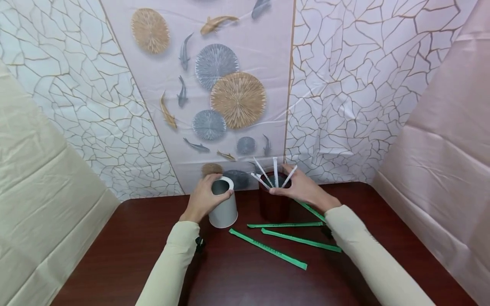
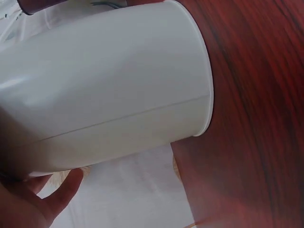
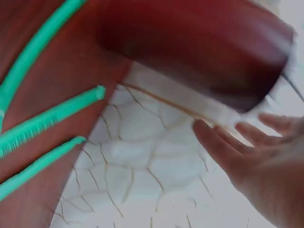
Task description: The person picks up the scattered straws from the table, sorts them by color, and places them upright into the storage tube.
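At the back of the table, my left hand grips a pale grey-white canister near its open top, thumb over the rim. The canister stands upright, and curled fingers show behind it in the left wrist view. To its right is a dark red cylindrical container holding several thin white sticks. My right hand spreads around the container's top, thumb in front and fingers behind. In the right wrist view, those fingers are extended and appear apart from the container wall.
Several long green wrapped sticks lie on the dark red wooden table, in front of the containers and beneath the right forearm. A patterned cloth hangs directly behind the table. Plain cloth closes the sides.
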Demonstrator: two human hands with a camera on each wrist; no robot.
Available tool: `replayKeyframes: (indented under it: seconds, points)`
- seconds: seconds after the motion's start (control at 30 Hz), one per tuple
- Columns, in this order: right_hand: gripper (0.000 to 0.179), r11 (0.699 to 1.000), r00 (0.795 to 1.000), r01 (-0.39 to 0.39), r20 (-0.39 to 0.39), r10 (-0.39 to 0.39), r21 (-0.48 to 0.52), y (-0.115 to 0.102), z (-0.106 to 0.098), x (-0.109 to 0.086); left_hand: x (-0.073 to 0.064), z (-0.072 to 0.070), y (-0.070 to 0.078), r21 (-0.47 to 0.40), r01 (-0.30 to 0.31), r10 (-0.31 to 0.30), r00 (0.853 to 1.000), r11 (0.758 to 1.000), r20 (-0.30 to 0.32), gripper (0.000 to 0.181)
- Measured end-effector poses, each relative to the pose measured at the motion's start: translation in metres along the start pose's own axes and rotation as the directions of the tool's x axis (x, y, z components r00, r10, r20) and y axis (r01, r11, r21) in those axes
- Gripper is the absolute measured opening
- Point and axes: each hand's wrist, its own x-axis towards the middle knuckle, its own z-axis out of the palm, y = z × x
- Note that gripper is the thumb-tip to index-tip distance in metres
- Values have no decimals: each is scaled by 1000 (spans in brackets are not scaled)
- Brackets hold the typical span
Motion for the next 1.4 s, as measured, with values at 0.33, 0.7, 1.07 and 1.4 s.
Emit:
replayKeyframes:
  seconds: [0.33, 0.7, 1.07, 1.4]
  points:
    - [80, 999, 988, -40, 151, 37, 15, 43, -67, -51, 2, 0, 0, 80, -78, 80, 996, 994, -26, 80]
    - [29, 965, 962, -257, 84, 262, -60, 134, -34, -80, 1, 5, -3, 33, -86, 88, 993, 996, -72, 75]
    - [18, 945, 969, -212, 69, 235, -248, 134, -9, -67, 2, 5, -3, -2, -72, 71, 993, 997, -98, 77]
    - [22, 936, 966, -257, -50, 253, -241, 119, -17, -67, 1, 6, -2, -6, -63, 63, 994, 998, -93, 76]
